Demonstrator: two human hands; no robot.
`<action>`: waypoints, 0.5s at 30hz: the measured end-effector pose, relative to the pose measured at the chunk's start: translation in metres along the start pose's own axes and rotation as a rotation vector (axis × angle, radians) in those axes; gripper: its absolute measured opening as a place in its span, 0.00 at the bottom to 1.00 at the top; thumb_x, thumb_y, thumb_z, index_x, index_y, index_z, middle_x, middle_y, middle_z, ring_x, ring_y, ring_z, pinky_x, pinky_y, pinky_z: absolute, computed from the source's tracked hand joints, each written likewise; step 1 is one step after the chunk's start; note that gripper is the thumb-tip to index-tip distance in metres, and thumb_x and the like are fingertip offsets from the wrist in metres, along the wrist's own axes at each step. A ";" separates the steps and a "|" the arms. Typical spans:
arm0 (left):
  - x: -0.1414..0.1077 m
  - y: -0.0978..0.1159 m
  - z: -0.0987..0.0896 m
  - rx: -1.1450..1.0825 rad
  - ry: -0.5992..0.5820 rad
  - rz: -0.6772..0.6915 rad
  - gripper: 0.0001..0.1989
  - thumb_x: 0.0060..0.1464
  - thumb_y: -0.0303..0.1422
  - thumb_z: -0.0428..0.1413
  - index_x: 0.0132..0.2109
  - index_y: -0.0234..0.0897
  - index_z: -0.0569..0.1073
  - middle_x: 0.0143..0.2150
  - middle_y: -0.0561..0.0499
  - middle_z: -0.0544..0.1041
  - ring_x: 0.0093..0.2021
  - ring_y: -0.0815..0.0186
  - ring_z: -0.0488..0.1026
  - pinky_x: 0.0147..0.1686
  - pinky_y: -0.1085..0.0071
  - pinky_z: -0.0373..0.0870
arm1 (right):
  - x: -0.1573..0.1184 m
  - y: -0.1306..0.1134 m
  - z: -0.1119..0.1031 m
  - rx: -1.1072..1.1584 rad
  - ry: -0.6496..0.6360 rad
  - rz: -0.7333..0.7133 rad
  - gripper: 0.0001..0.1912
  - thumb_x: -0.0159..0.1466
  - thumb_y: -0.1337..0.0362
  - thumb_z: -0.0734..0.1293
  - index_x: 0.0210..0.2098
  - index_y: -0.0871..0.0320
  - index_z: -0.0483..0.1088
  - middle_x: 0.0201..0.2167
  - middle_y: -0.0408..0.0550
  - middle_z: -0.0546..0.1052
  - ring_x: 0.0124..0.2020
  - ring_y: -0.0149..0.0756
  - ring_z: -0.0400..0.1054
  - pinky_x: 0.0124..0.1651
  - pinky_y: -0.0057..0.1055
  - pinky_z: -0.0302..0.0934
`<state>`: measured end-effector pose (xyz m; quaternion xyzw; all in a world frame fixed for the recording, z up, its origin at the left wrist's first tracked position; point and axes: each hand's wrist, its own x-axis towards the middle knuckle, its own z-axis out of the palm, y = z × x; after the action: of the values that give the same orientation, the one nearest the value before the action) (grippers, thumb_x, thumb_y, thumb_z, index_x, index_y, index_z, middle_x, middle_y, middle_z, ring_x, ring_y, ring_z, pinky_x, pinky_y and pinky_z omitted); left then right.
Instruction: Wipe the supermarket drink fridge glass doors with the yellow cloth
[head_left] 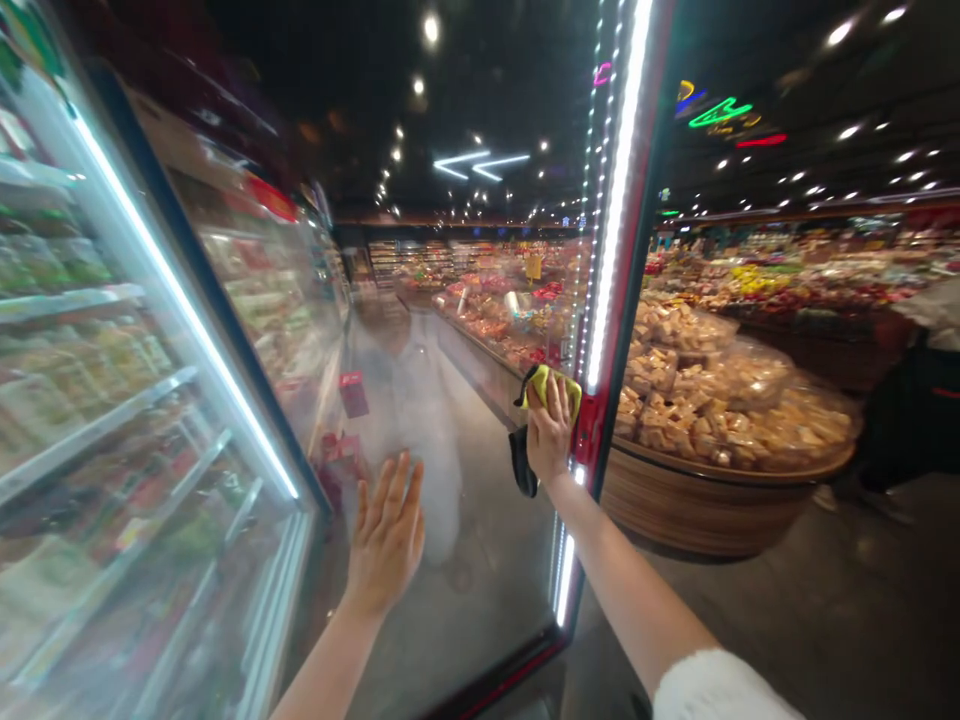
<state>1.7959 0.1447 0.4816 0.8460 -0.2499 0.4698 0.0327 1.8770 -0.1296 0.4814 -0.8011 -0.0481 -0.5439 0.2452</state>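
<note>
Across the lower right, a supermarket floor (pixel 757 610) runs past a round wooden bin (pixel 697 505) of bagged pastries (pixel 720 400), a person (pixel 911 420) at the far edge; centre frame, a glass fridge door (pixel 472 600) stands, long axis upright; the left hand (pixel 386 535) lies open, fingers spread, on the glass; the right hand (pixel 549 430) clutches a yellow cloth (pixel 551 388) against its frame.

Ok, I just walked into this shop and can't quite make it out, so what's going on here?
A person stands at a refrigerated display case in a supermarket. Their left hand lies flat against its glass door. Their right hand holds a yellow cloth against the door's lit edge, with a dark cloth hanging beneath it. Beyond the door, a round wooden display stand holds wrapped baked goods.
</note>
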 end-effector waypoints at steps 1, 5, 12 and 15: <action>0.001 0.004 0.003 0.006 0.002 -0.005 0.39 0.64 0.25 0.51 0.76 0.42 0.43 0.75 0.45 0.53 0.76 0.60 0.44 0.75 0.53 0.40 | 0.004 0.008 -0.003 0.004 0.005 0.004 0.27 0.71 0.70 0.55 0.65 0.48 0.67 0.72 0.50 0.60 0.74 0.45 0.49 0.72 0.56 0.49; -0.001 0.017 0.010 0.002 -0.016 0.004 0.39 0.64 0.25 0.50 0.76 0.42 0.43 0.75 0.45 0.54 0.75 0.59 0.46 0.75 0.54 0.42 | -0.028 0.031 -0.008 0.039 -0.001 0.070 0.31 0.68 0.76 0.53 0.66 0.49 0.66 0.71 0.51 0.62 0.73 0.41 0.52 0.71 0.52 0.53; 0.009 0.035 0.020 -0.066 -0.045 -0.021 0.40 0.63 0.26 0.50 0.76 0.44 0.41 0.76 0.46 0.51 0.76 0.58 0.45 0.75 0.54 0.41 | -0.045 0.041 -0.049 0.169 -0.040 -0.011 0.31 0.68 0.77 0.53 0.65 0.51 0.68 0.68 0.52 0.67 0.68 0.40 0.61 0.68 0.47 0.61; 0.020 0.047 0.026 -0.068 -0.017 -0.001 0.39 0.64 0.26 0.50 0.76 0.44 0.41 0.76 0.47 0.49 0.76 0.59 0.43 0.75 0.55 0.39 | 0.013 0.047 -0.072 0.063 0.103 -0.129 0.26 0.71 0.72 0.56 0.64 0.48 0.69 0.70 0.48 0.64 0.71 0.43 0.56 0.70 0.52 0.57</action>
<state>1.8029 0.0884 0.4749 0.8485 -0.2655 0.4539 0.0598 1.8370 -0.2048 0.4977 -0.7592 -0.1038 -0.5973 0.2368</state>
